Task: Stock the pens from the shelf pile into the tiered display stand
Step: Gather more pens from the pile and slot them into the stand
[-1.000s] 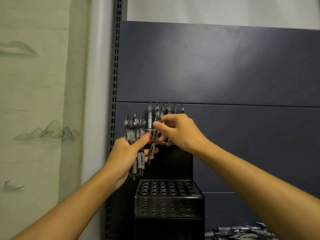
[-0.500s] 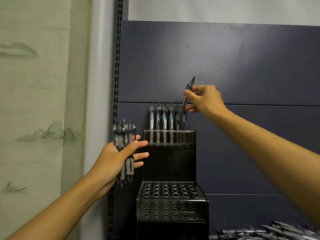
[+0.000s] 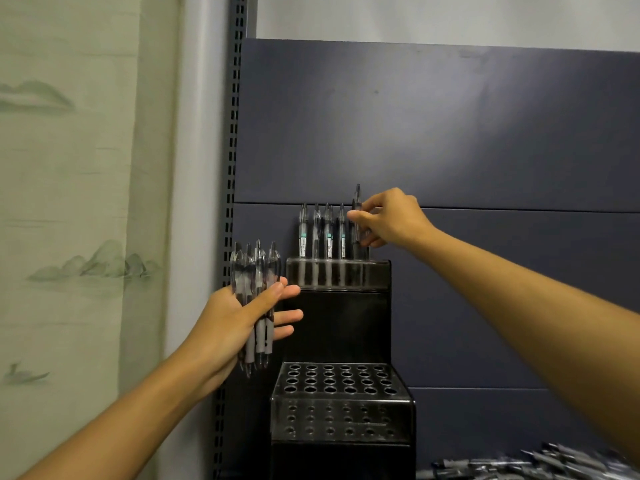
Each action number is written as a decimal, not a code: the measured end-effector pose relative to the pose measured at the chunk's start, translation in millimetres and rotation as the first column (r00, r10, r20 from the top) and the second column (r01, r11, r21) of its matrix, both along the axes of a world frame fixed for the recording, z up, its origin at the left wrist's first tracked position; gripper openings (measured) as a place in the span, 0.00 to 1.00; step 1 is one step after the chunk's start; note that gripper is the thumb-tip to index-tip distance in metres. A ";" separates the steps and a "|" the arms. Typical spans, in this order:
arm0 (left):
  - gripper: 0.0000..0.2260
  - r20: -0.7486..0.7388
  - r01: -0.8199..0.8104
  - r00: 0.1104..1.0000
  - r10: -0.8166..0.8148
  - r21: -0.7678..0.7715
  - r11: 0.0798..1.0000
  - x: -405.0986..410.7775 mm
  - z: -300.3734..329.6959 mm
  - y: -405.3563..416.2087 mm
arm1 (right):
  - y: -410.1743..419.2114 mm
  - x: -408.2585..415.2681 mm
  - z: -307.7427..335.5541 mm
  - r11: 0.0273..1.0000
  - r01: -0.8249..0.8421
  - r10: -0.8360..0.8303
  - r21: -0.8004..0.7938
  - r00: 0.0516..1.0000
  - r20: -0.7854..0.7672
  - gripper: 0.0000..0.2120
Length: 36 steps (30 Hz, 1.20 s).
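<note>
Head view: right hand [image 3: 391, 218] reached out, grip pinching a pen [image 3: 356, 216] upright at the top tier of the black display stand [image 3: 341, 306], beside four standing pens [image 3: 320, 232]. Left hand [image 3: 239, 320] clutched a pen bundle [image 3: 256, 289]. Loose pen pile [image 3: 540, 467] lay on shelf, dark blue back panel [image 3: 450, 126] behind.

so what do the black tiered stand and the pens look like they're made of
Black tiered display stand: probably glossy moulded plastic or acrylic, given the sheen on its edges and neat round holes. Clear-barrelled pens in the top row: transparent plastic, with light passing through the barrels and printed labels showing.
</note>
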<state>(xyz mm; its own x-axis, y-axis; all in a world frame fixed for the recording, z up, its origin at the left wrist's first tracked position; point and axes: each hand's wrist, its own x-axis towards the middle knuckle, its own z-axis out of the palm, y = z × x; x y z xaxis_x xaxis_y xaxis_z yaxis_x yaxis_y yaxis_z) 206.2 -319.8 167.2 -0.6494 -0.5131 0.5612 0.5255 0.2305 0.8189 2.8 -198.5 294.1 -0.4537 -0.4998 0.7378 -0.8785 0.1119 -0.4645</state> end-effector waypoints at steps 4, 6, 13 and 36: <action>0.16 -0.005 -0.004 1.000 0.004 -0.014 1.000 0.4 -0.3 0.7 | -2.9 -3.2 -8.9 0.993 0.029 -0.026 0.110 0.999 -0.027 0.13; 0.17 -0.002 -0.006 1.000 0.006 -0.026 1.000 0.7 -0.3 0.6 | -2.8 -5.9 -13.5 0.991 0.054 -0.047 0.125 0.997 -0.059 0.15; 0.17 0.002 0.010 1.000 -0.010 -0.046 0.999 2.7 5.4 4.4 | 15.4 14.2 -13.6 0.998 -0.057 0.058 0.028 0.997 -0.052 0.14; 0.13 -0.008 0.002 1.000 -0.002 -0.029 1.000 -8.1 7.2 17.3 | 12.7 74.1 -36.3 0.925 -0.333 0.358 -0.181 0.925 0.125 0.07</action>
